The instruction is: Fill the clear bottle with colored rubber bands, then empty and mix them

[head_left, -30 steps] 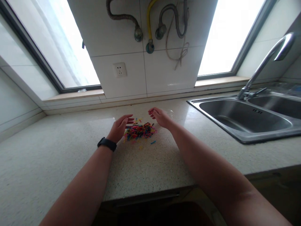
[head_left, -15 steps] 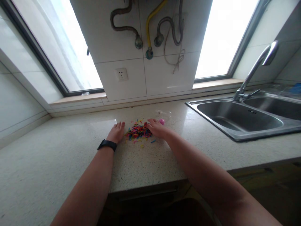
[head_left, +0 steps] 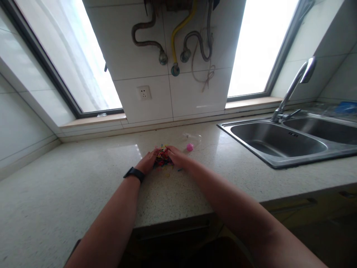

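A pile of small, thin, multicoloured bands (head_left: 163,159) lies heaped on the pale speckled countertop (head_left: 178,197); single pieces are too small to make out well. My left hand (head_left: 148,160) presses against the left side of the heap, its fingers stretched out and a dark watch band on the wrist. Against the right side rests my right hand (head_left: 177,156), palm turned inward and fingers extended. Both hands cup the pile between them, partly covering it. A pink ball-shaped object (head_left: 190,147) sits just beyond my right hand.
A clear plastic piece (head_left: 192,137) lies behind the pink object. To the right is a steel double sink (head_left: 248,158) with a tall faucet (head_left: 292,87). Hoses and a wall socket (head_left: 144,92) are on the tiled wall behind. The counter's front edge runs below my forearms.
My hands have come closer together, the left moving right and the right moving left. The spread of bands between them is now narrower and more heaped. The pink object shows more fully.
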`<state>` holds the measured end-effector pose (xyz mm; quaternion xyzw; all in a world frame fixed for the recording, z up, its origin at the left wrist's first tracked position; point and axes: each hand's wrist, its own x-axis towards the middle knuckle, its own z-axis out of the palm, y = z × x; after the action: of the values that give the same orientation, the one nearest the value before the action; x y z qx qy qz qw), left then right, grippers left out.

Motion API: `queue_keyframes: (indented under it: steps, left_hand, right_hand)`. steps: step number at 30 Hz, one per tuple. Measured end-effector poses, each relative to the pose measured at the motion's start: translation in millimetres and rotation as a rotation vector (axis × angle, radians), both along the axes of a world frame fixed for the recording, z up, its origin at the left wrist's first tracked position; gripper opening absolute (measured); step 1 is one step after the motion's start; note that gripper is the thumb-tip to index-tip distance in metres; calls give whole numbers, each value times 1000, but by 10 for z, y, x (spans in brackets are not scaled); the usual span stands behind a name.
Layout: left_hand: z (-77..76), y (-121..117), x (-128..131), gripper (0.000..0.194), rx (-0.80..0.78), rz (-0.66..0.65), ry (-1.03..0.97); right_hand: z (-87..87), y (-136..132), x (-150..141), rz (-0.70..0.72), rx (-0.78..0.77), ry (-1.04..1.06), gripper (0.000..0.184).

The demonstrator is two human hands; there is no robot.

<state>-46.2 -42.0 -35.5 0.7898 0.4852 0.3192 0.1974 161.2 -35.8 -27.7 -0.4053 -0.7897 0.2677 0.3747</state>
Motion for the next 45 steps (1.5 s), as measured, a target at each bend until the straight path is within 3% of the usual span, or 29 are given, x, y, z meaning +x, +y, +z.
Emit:
queue_keyframes:
  steps: [3,9,16,22,27,37,42,45]
  left_hand:
    - [31,38,22,67,-75,66,-168]
    - [-8,301,-26,65,43,236,-21]
    - [-96,428,-70,54,92,191,399]
    - [-4,444,-9,52,92,122,634]
    - [47,492,37,55,72,114,746]
    - [44,673,61,54,100,-18,762]
    - [12,750,72,51,102,-112,683]
    - [56,707,149,49,58,-182,455]
  right_hand:
    - [34,56,42,-6,7,63,33]
    - [59,143,70,-76,94,128,29]
    - [99,140,94,33,167,114,27]
    - [112,146,105,107,224,84,35]
    - [121,205,112,43,322,133,22]
    - [129,238,138,179,233,150,31]
    - [167,207,130,44,190,186,33]
    - [164,230,163,-31,156,217,32]
